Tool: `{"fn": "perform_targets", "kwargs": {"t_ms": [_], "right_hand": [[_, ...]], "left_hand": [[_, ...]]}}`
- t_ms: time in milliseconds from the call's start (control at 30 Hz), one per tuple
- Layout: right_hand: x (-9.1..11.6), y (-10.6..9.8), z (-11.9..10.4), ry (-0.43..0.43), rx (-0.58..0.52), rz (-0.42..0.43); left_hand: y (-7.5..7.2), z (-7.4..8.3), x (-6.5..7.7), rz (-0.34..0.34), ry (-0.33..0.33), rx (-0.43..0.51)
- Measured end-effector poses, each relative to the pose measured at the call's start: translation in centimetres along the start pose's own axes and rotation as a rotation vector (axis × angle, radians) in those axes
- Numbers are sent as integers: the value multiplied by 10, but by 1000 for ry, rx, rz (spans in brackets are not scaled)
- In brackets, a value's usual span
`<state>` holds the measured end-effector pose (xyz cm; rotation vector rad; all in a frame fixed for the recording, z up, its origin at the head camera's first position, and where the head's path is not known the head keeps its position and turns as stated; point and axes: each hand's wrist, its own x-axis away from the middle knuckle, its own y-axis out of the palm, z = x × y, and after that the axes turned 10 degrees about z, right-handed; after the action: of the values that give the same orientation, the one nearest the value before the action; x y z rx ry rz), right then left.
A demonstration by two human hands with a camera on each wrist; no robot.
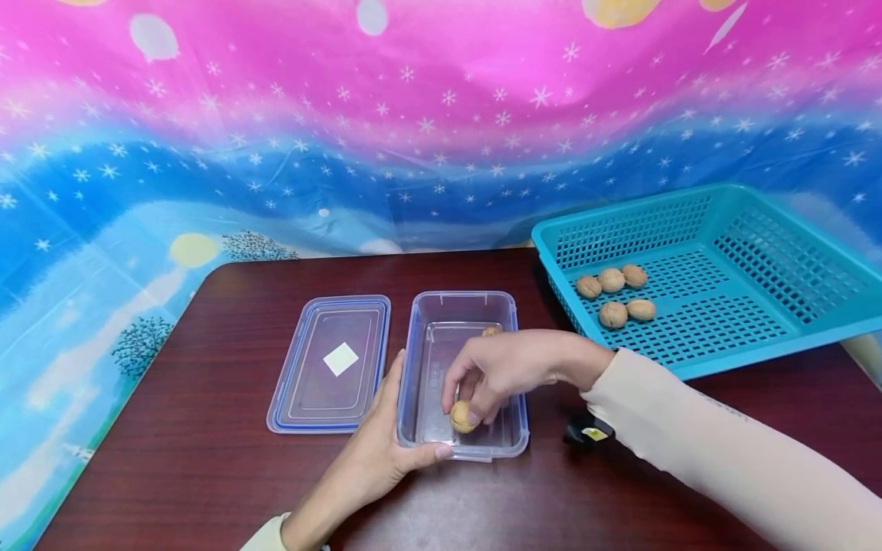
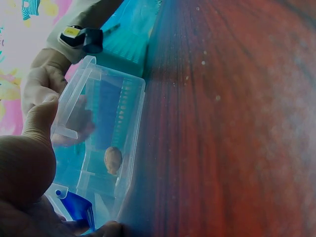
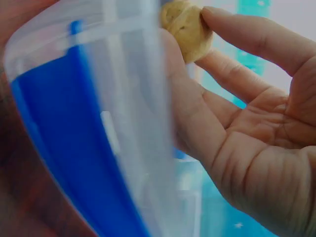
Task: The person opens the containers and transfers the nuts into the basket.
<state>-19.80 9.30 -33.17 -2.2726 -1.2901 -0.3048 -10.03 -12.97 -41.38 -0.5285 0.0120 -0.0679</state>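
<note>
The right hand (image 1: 492, 375) reaches down into the clear plastic food container (image 1: 521, 451), pinching a walnut (image 1: 462, 418) between thumb and fingertips. That pinched walnut (image 3: 187, 29) also shows close up in the right wrist view, just beyond the container wall. The left hand (image 1: 382, 440) grips the container at its near left corner, thumb along the front rim and fingers along the left side. Another walnut (image 1: 491, 332) lies inside near the right wall, partly covered by the right hand. In the left wrist view a walnut (image 2: 113, 160) appears through the clear wall.
Left of the container lies its blue-edged lid (image 1: 324, 405) with a white square label. A teal perforated basket (image 1: 792, 314) at the right holds several walnuts (image 1: 612, 314). A black wrist device (image 1: 588, 431) sits below the right sleeve. Patterned cloth (image 1: 413, 153) hangs behind the table.
</note>
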Motion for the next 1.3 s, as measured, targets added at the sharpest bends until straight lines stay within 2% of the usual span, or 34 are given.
{"fn": "perform_targets", "kwargs": {"t_ms": [200, 300, 433, 633, 800, 1067, 1300], "right_hand": [[27, -21, -8, -133, 99, 123], [43, -34, -8, -173, 120, 184], [67, -55, -9, -168, 141, 285], [101, -90, -1, -75, 130, 472], [119, -121, 20, -65, 149, 578], [138, -168, 66, -63, 104, 660], [151, -196, 104, 19, 102, 729]], "left_hand": [[0, 1, 1, 5, -26, 2], [1, 1, 1, 5, -44, 4], [1, 1, 2, 7, -60, 2], [2, 2, 2, 16, -53, 11], [2, 1, 3, 17, -56, 3], [2, 1, 4, 16, -60, 7], [2, 1, 4, 20, -61, 6]]}}
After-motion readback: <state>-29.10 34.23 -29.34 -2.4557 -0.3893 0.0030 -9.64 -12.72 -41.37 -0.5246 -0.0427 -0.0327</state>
